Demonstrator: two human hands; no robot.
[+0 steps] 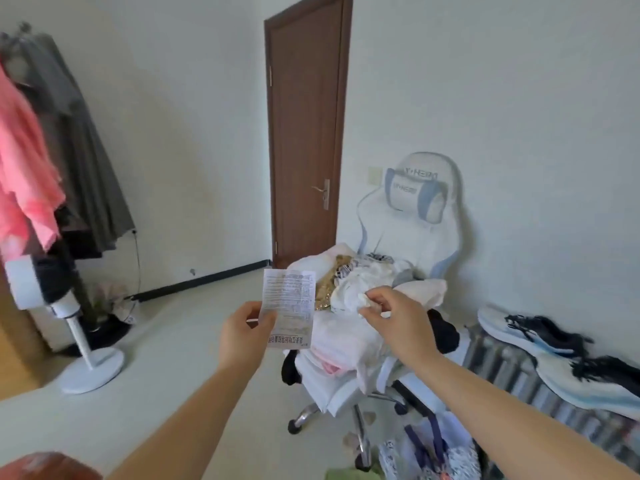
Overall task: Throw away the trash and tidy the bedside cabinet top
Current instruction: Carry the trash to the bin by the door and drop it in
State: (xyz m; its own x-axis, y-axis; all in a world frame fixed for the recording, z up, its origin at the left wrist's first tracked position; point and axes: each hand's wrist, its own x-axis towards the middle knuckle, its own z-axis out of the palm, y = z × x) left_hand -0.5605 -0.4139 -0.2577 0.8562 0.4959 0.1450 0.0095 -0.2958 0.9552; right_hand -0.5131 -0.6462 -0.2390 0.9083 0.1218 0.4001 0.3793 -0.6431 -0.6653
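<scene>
My left hand (244, 332) holds a printed paper receipt (289, 306) upright by its lower left edge, thumb in front. My right hand (391, 315) pinches a small crumpled white tissue (364, 300) between thumb and fingers, a little to the right of the receipt. Both hands are raised in front of a white swivel chair. The bedside cabinet top is not visible, apart from a reddish-brown corner (45, 465) at the bottom left that may belong to it.
The white gaming chair (426, 202) is piled with clothes (363, 282). A closed brown door (304, 133) stands behind it. At the left are a white pedestal fan (79, 341) and a coat rack with pink and grey garments (45, 150). Sneakers (540, 334) lie on a radiator at the right; bags (433, 448) sit on the floor.
</scene>
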